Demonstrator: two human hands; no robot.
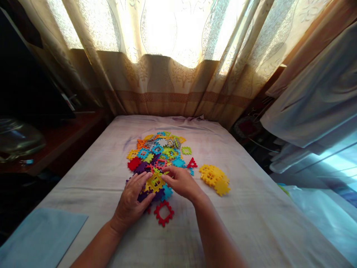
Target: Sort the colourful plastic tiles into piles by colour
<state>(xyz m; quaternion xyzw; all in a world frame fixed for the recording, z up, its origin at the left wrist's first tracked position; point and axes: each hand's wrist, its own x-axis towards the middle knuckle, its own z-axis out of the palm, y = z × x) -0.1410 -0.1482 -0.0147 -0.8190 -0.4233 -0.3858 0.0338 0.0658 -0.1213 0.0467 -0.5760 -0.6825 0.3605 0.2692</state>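
Note:
A heap of colourful plastic interlocking tiles with notched edges lies mid-table. At its near end, my left hand rests on the tiles, thumb and fingers apart, on either side of a yellow window-frame tile. My right hand comes in from the right, its thumb and fingertips closed on a thin yellow-green tile, seen nearly edge-on. Purple tiles partly hide beneath my left hand, with a light blue tile beside them. A red ring-shaped tile lies just in front of the heap.
A separate stack of yellow tiles lies to the right on the white cloth. A pale blue sheet covers the front left corner. Curtains hang behind; a dark screen stands left, and clothes hang right.

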